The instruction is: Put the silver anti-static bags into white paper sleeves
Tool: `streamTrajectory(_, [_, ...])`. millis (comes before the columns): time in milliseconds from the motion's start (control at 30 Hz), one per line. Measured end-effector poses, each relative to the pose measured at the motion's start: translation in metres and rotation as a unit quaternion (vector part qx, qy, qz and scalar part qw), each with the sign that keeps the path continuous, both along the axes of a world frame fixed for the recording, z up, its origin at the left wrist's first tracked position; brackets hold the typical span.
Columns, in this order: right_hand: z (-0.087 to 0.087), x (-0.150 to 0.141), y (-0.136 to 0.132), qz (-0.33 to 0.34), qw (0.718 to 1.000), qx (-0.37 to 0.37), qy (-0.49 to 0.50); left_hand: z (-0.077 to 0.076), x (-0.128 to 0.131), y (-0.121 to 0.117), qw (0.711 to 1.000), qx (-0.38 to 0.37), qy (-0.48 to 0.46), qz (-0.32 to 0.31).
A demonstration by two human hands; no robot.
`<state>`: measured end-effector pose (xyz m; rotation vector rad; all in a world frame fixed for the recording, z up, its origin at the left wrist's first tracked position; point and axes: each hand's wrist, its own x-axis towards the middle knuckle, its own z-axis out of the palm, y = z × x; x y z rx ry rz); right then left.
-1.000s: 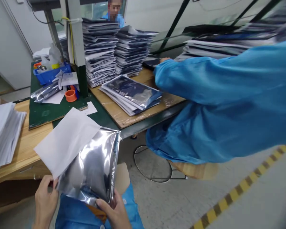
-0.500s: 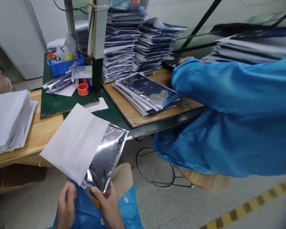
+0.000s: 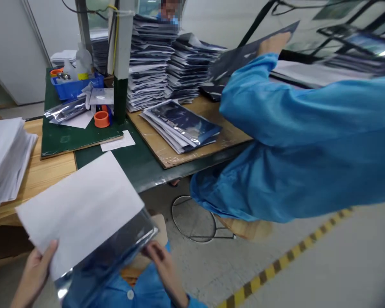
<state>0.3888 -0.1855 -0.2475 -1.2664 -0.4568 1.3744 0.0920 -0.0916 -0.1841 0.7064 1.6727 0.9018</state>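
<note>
In front of me is a white paper sheet or envelope (image 3: 86, 205) with a shiny dark film bag (image 3: 115, 252) along its lower right side. Whether the paper lies inside the bag or over it I cannot tell. My left hand (image 3: 35, 271) pinches the paper's lower left edge, thumb on top. At the bag's right corner, my right hand (image 3: 165, 267) has its fingers curled in against the film; part of its grip is hidden.
A co-worker's blue sleeve (image 3: 276, 111) reaches over the table on the right. Tall stacks of film bags (image 3: 150, 64) stand at the back, with a smaller pile (image 3: 182, 126) on a brown board. White papers (image 3: 4, 158) are heaped left; a stool (image 3: 195, 222) stands below.
The paper and bag have turned flatter and shifted left. My left hand, free before, now grips the paper; my right hand has moved to the bag's right corner. The co-worker's hand has risen with a dark sheet.
</note>
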Motion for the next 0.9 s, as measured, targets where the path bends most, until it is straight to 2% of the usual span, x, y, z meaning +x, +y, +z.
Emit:
streamTrajectory(33, [-0.005,0.011,0.004,-0.040,0.999,-0.010,0.010,-0.002,-0.015,-0.001,0.999,-0.027,0.021,-0.038])
streamTrajectory(100, [-0.012,0.023,0.012,-0.065,0.997,-0.019,0.039,-0.006,-0.032,-0.003,0.990,-0.082,0.042,-0.107])
streamTrajectory(167, [-0.015,0.022,0.019,-0.057,0.996,-0.025,0.062,-0.012,-0.033,-0.005,0.978,-0.120,0.041,-0.163])
streamTrajectory(233, [-0.017,0.013,0.022,-0.054,0.996,-0.032,0.063,-0.024,-0.025,-0.005,0.973,-0.128,0.031,-0.188])
streamTrajectory(300, [-0.020,0.004,0.021,-0.076,0.995,-0.041,0.041,-0.042,-0.016,-0.005,0.976,-0.125,0.022,-0.179])
streamTrajectory(400, [-0.028,-0.005,0.015,-0.120,0.991,-0.057,-0.006,-0.073,-0.006,-0.004,0.984,-0.118,0.009,-0.130])
streamTrajectory(500, [-0.036,-0.007,0.006,-0.157,0.983,-0.082,-0.040,-0.092,-0.001,-0.011,0.987,-0.119,-0.016,-0.108])
streamTrajectory(567, [-0.039,-0.007,-0.004,-0.175,0.978,-0.106,-0.051,-0.096,0.001,-0.023,0.984,-0.134,-0.030,-0.116])
streamTrajectory(700, [-0.040,-0.009,-0.035,-0.184,0.969,-0.159,-0.054,-0.089,-0.002,-0.061,0.975,-0.178,-0.020,-0.130])
streamTrajectory(800, [-0.038,-0.010,-0.059,-0.159,0.968,-0.191,-0.039,-0.083,-0.005,-0.094,0.969,-0.210,-0.026,-0.129])
streamTrajectory(900, [-0.035,-0.013,-0.073,-0.120,0.970,-0.214,0.000,-0.076,-0.006,-0.113,0.966,-0.236,-0.048,-0.093])
